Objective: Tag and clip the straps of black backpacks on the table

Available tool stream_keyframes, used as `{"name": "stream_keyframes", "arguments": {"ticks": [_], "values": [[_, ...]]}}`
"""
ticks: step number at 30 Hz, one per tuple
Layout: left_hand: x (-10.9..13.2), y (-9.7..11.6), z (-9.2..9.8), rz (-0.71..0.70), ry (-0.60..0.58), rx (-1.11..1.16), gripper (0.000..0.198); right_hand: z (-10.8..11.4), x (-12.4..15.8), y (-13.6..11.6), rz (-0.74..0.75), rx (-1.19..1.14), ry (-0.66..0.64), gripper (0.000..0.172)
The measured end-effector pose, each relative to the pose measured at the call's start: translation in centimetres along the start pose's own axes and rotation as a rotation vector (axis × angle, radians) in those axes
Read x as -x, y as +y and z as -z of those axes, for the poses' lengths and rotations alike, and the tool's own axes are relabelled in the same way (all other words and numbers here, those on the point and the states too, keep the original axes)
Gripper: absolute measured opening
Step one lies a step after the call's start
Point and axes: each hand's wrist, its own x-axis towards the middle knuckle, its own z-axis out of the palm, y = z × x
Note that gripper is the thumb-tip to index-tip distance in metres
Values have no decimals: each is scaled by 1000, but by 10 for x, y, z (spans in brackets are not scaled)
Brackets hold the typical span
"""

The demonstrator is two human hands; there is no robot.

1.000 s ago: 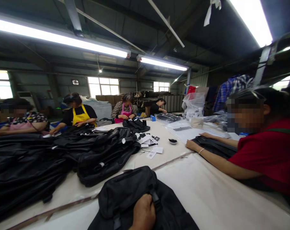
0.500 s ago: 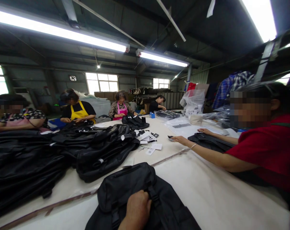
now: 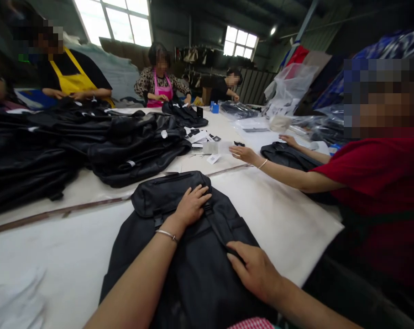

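A black backpack (image 3: pixel 179 256) lies flat on the white table (image 3: pixel 282 224) right in front of me. My left hand (image 3: pixel 191 205), with a thin bracelet at the wrist, rests on the bag near its top, fingers stretched toward the strap. My right hand (image 3: pixel 253 269) lies lower on the bag's right side, fingers flat and pointing left along a strap (image 3: pixel 223 237). Neither hand grips anything that I can see.
A heap of black bags (image 3: pixel 90 146) fills the table's left side. Paper tags (image 3: pixel 207 146) lie at mid-table. A person in red (image 3: pixel 371 192) at my right reaches an arm toward the tags. Other people work at the far end. White sheets (image 3: pixel 11 301) sit at bottom left.
The view has tipped down, so the backpack and both my forearms now show. My left hand stays on the bag's top; my right hand has come into view. The neighbour's hand has reached further left.
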Motion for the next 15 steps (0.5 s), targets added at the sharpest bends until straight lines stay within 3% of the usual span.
{"name": "stream_keyframes", "arguments": {"ticks": [9, 15], "values": [[9, -15, 12, -74, -146, 118, 59, 8, 7, 3, -69, -89, 11, 30], [8, -13, 7, -37, 17, 44, 48, 16, -1, -7, -296, -353, 24, 29]]}}
